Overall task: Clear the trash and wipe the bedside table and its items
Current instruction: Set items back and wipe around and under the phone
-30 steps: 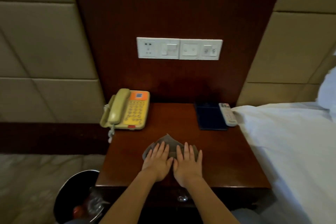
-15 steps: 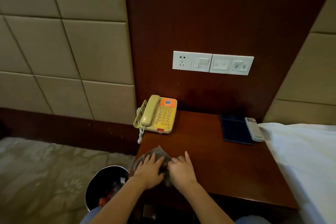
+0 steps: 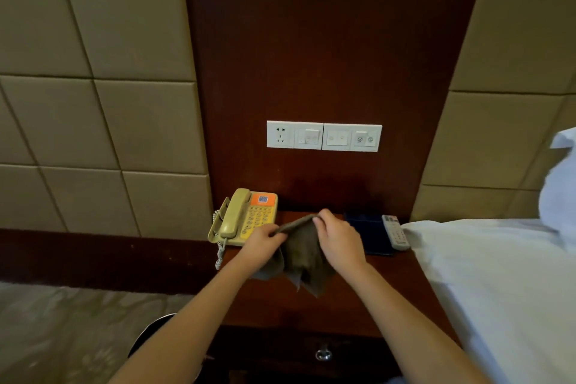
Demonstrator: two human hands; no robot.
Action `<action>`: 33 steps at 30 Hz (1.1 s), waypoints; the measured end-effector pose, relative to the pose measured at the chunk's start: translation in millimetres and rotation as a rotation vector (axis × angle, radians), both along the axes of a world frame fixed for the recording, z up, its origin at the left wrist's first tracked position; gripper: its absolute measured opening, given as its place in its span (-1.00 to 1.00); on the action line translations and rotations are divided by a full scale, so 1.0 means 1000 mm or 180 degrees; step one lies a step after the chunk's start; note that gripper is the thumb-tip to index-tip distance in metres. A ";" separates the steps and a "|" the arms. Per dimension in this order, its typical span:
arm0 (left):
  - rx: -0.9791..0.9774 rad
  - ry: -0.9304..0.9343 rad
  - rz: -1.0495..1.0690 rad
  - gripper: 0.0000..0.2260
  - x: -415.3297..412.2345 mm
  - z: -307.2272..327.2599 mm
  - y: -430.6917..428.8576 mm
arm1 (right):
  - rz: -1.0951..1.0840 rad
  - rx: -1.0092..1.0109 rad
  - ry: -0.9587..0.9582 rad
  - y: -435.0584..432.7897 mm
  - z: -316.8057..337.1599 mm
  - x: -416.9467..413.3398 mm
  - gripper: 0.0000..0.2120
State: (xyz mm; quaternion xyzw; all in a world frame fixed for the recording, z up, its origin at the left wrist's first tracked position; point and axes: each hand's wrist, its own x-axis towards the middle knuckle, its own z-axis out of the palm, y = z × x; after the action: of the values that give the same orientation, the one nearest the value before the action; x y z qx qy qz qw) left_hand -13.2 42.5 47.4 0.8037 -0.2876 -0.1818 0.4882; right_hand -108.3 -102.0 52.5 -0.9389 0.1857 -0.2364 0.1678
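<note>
Cloth [image 3: 304, 254] now lifted off table [image 3: 358, 296]; both hands' fingers [image 3: 321, 218] pinch its top edge

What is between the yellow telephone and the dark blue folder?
In the head view, the left hand and right hand hold a grey cloth there.

The cloth [image 3: 304, 254], held up over the bedside table [image 3: 311, 309], hides the middle of the tabletop behind it. At the table's back left, the left hand [image 3: 261, 243] covers the near right corner of the telephone [image 3: 246, 217]. At the back right, the right hand [image 3: 339, 240] covers the left edge of the dark folder [image 3: 369, 235]. Beside the table's front left, the bin [image 3: 146, 337] shows only a rim arc past the forearm. The keys on the remote [image 3: 396, 232] are too small to read. Right of the table, the pillow [image 3: 561, 184] runs off the frame.
</note>
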 end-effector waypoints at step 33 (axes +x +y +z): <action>-0.1261 0.2697 0.0380 -0.82 -0.026 0.055 -0.045 | -0.0681 0.1808 -0.0278 0.002 0.014 0.013 -0.43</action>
State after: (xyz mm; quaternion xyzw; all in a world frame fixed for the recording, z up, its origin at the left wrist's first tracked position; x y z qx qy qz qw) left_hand -39.6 -2.5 102.1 0.5651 -0.0454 -0.4070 0.7162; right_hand -95.2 -99.7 66.4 -0.8184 0.3347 -0.2315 0.4056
